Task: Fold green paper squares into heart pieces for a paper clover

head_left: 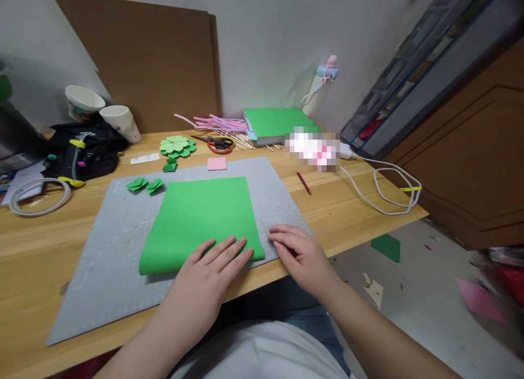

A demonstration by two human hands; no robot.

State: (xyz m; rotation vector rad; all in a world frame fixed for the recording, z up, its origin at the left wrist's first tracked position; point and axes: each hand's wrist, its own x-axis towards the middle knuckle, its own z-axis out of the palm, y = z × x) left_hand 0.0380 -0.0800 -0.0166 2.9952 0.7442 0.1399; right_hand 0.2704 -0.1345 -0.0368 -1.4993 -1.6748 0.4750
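Observation:
A sheet of green paper [204,210], bent over on itself with a rounded fold at its left, lies on the grey cutting mat [102,281]. My left hand [213,264] rests flat on its near edge, fingers spread. Just right of the paper's near right corner, my right hand [298,253] touches the mat with its fingers curled and the thumb below them. Whether anything is between those fingertips I cannot make out. Small folded green paper pieces [154,186] sit at the mat's far left, and a pink paper pad [216,163] lies at its far edge.
Behind the mat are layered green paper flowers [178,146], scissors [221,144], pink pipe cleaners [221,122] and a green-covered stack [278,122]. A dark red pen [304,183] and a white cable [385,210] lie right. Tape [40,196], a glue gun [76,158] and paper cups [120,122] stand left.

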